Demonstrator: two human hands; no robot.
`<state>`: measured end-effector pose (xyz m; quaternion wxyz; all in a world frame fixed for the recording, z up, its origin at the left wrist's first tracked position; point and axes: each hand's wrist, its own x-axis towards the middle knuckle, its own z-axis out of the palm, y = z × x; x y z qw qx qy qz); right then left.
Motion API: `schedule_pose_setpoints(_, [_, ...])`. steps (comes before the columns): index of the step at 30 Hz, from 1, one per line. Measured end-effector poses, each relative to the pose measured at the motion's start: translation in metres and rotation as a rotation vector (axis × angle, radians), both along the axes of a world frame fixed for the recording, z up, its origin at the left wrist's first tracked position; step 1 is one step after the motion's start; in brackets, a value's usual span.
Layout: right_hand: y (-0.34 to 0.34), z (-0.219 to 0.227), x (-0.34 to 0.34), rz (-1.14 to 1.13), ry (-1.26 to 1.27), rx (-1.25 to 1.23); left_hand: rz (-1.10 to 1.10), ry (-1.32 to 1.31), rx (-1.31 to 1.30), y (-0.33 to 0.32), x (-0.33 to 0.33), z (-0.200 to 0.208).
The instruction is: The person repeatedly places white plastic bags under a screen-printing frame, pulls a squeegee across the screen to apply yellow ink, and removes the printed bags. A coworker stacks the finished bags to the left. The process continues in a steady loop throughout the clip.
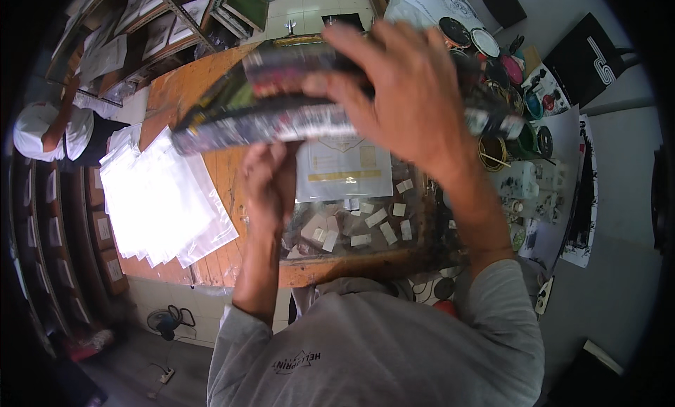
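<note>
An ink-stained screen printing frame is tilted up over the table, its near edge raised and blurred. Beneath that edge my left hand is closed, its fingers against the frame. My right hand, smeared by motion, is above the frame with its thumb and fingers around a dark, reddish-stained bar that looks like a squeegee. Under the frame lies a clear plastic sheet with a yellowish print; the frame hides its far part. Small pale tape-like pieces are stuck on the surface around it.
To the left, a stack of clear plastic sheets covers the wooden table. Ink pots and tubs crowd the right side. Shelves line the left, where another person in a white top stands. A small fan is on the floor.
</note>
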<state>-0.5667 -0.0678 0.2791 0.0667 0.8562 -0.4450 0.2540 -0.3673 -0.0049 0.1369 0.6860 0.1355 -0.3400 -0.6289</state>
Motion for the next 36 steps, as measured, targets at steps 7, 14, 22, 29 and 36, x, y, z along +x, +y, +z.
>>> schedule_pose_setpoints(7, [-0.07, 0.069, 0.018, 0.116, -0.111, 0.162, 0.743, -1.737, 0.257, -0.143, 0.025, -0.191])
schedule_pose_setpoints(14, [-0.107, 0.107, 0.023, -0.067, -0.056, 0.361, 0.753, -1.467, -0.012, -0.13, -0.01, -0.174])
schedule_pose_setpoints(22, [-0.149, 0.073, -0.003, -0.007, -0.117, 0.116, 1.138, -1.444, 0.557, -0.076, 0.227, -0.171])
schedule_pose_setpoints(29, [-0.144, 0.068, -0.002, -0.076, -0.281, 0.252, 1.45, -2.031, 0.553, 0.083, 0.347, -0.175])
schedule_pose_setpoints(36, [-0.138, 0.071, -0.004, -0.091, -0.207, 0.279, 0.482, -2.094, 0.25, 0.103, 0.085, -0.206])
